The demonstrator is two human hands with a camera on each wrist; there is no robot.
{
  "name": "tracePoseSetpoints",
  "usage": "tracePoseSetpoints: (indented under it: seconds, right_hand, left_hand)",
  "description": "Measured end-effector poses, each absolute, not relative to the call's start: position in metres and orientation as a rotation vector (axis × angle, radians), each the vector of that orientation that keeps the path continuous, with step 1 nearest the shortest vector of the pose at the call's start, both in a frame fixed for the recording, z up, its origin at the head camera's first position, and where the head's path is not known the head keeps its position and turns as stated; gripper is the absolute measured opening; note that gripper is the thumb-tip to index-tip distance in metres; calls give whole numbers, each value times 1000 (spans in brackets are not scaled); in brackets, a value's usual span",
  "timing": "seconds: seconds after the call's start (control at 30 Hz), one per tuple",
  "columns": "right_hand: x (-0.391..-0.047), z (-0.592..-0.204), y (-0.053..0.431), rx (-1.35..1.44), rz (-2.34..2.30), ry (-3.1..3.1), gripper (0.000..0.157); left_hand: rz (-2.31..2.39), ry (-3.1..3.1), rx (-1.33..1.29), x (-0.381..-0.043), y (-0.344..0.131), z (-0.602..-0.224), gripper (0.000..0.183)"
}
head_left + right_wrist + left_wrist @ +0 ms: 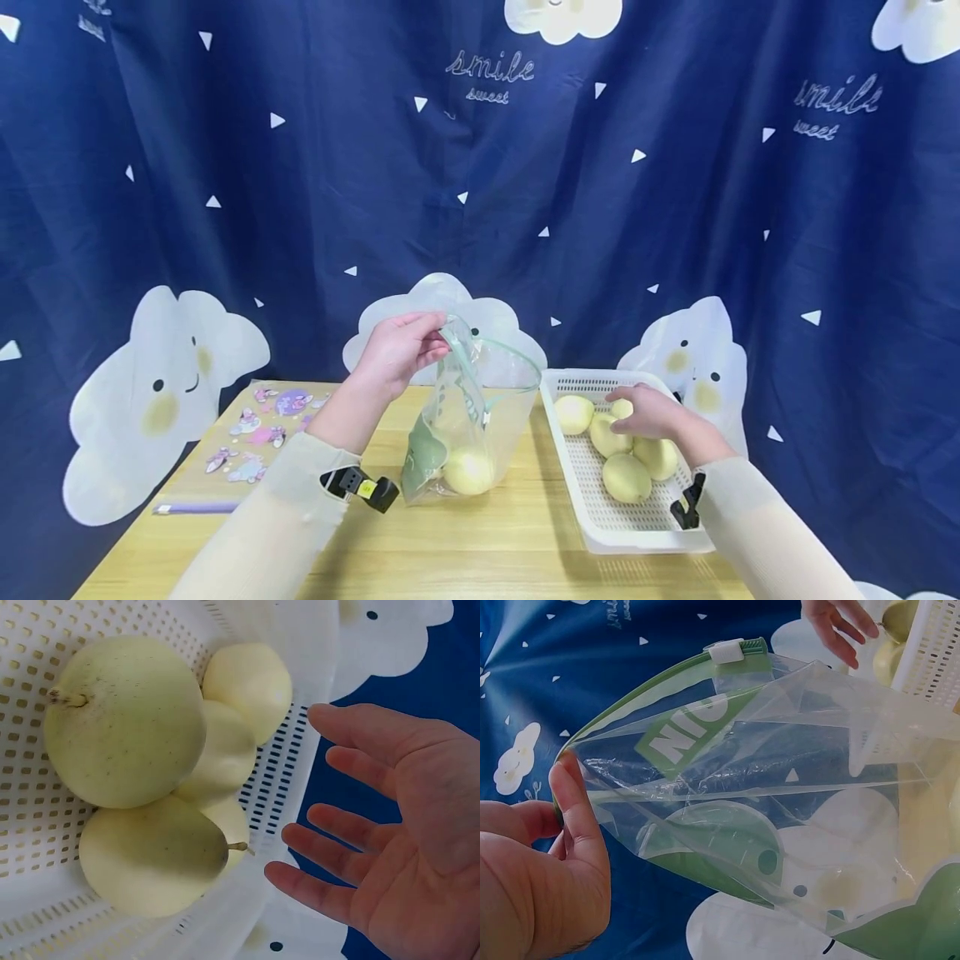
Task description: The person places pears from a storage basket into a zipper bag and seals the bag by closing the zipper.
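Observation:
My left hand (405, 346) pinches the rim of a clear zip bag (498, 417) with green print, holding its mouth up and apart. A white slider (726, 651) sits on the green zip strip in the left wrist view. One pale yellow-green pear (468, 471) lies at the bottom of the bag. Over the white basket (592, 540) hovers my right hand (651, 412), fingers spread and touching nothing. Several pears (124, 720) lie in the basket, stems showing on two of them in the right wrist view. The right hand partly hides one pear in the head view.
A flat printed bag (255, 437) with a purple edge strip (197, 507) lies at the left on the wooden table (450, 550). Behind the table hangs a dark blue curtain (337, 167) with white clouds and triangles.

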State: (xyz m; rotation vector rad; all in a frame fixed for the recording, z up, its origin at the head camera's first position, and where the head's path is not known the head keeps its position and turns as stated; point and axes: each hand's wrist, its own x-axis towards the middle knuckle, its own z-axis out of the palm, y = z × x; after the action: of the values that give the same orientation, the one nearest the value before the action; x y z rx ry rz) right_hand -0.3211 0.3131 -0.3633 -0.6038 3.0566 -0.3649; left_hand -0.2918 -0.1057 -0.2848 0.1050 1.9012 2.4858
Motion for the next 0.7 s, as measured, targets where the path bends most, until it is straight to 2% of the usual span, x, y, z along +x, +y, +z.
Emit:
tracePoseSetpoints:
  seconds: [0.3, 0.7]
  right_hand:
    - [-350, -371, 290, -609, -421, 3035, 60]
    - [-377, -390, 267, -483, -517, 2911, 68]
  left_hand:
    - [2470, 1912, 110, -292, -107, -286, 27]
    - [2475, 1903, 103, -293, -106, -288, 29]
